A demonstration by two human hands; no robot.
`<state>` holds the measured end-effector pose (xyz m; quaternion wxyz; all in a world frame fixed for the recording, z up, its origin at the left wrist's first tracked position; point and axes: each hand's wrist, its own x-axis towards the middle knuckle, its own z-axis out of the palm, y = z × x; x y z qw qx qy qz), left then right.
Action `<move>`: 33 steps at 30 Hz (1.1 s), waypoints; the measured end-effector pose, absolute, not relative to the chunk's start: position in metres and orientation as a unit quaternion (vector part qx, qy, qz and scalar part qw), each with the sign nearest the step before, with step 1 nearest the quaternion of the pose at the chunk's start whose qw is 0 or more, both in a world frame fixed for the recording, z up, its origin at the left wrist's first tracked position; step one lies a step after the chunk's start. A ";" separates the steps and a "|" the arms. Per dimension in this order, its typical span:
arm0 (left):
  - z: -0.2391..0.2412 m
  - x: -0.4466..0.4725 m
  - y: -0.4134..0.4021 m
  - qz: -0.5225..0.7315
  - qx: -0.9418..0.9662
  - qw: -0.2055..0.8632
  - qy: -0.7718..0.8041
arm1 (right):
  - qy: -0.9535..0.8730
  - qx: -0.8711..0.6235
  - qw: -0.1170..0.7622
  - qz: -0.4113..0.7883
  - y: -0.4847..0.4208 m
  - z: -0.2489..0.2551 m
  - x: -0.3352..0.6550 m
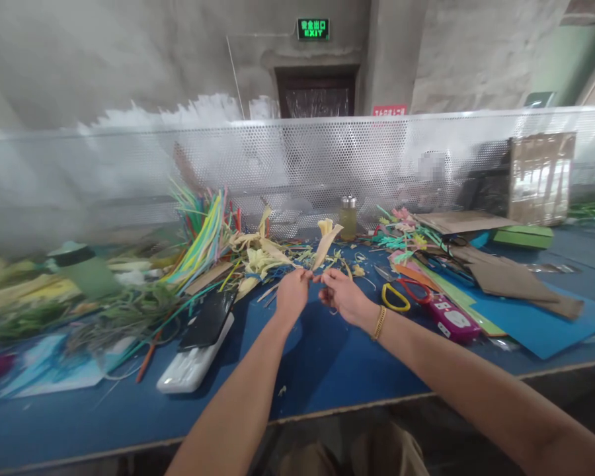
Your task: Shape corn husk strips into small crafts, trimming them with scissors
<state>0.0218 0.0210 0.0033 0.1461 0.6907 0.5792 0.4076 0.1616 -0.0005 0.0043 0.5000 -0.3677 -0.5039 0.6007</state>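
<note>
Both my hands meet above the blue table (322, 370), fingers pinched. My left hand (292, 294) and my right hand (341, 294) together grip the lower end of a pale yellow leaf-like strip (326, 243) that rises up and away from them. A gold bracelet (379, 322) sits on my right wrist. Loose yellow husk pieces (260, 258) lie just beyond my left hand.
A bundle of coloured straws (203, 241) and a black phone on a white case (203, 337) lie left. Yellow- and red-handled scissors (404, 294), a pink device (453, 319), blue and brown sheets (520, 284) lie right. A small bottle (348, 217) stands before a perforated metal screen (327, 165).
</note>
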 end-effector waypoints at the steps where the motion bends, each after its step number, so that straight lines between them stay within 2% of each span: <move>1: 0.003 0.022 0.020 0.395 0.695 0.111 0.590 | -0.435 -0.369 0.514 0.641 -0.001 0.003 0.154; 5: 0.001 0.026 0.017 0.389 0.680 0.055 0.618 | -0.314 -0.334 0.540 0.705 -0.004 0.003 0.139; 9: 0.001 0.027 0.016 0.325 0.685 -0.013 0.652 | -0.326 -0.327 0.530 0.711 -0.007 0.001 0.138; 12: 0.005 0.021 0.015 0.242 0.708 -0.081 0.659 | -0.409 -0.347 0.507 0.675 -0.004 0.000 0.144; 14: 0.009 0.016 0.015 0.219 0.736 -0.096 0.633 | -0.534 -0.378 0.482 0.582 0.000 0.006 0.156; 18: 0.015 0.007 0.021 0.219 0.804 -0.077 0.547 | -0.799 -0.401 0.386 0.228 0.016 0.046 0.189; 19: 0.016 0.006 0.023 0.218 0.824 -0.061 0.520 | -0.843 -0.387 0.336 0.164 0.021 0.060 0.197; 21: 0.016 0.007 0.025 0.216 0.860 -0.010 0.462 | -0.893 -0.381 0.212 0.112 0.032 0.086 0.209; 23: 0.014 0.011 0.025 0.224 0.888 0.074 0.394 | -0.911 -0.377 0.114 0.125 0.047 0.105 0.217; 25: 0.011 0.016 0.022 0.255 0.885 0.200 0.335 | -0.908 -0.371 0.068 0.181 0.061 0.110 0.224; 29: 0.007 0.027 0.013 0.362 0.761 0.451 0.292 | -0.844 -0.368 0.117 0.372 0.075 0.082 0.235; 33: 0.004 0.032 0.015 0.494 0.560 0.589 0.308 | -0.695 -0.396 0.254 0.543 0.063 0.034 0.236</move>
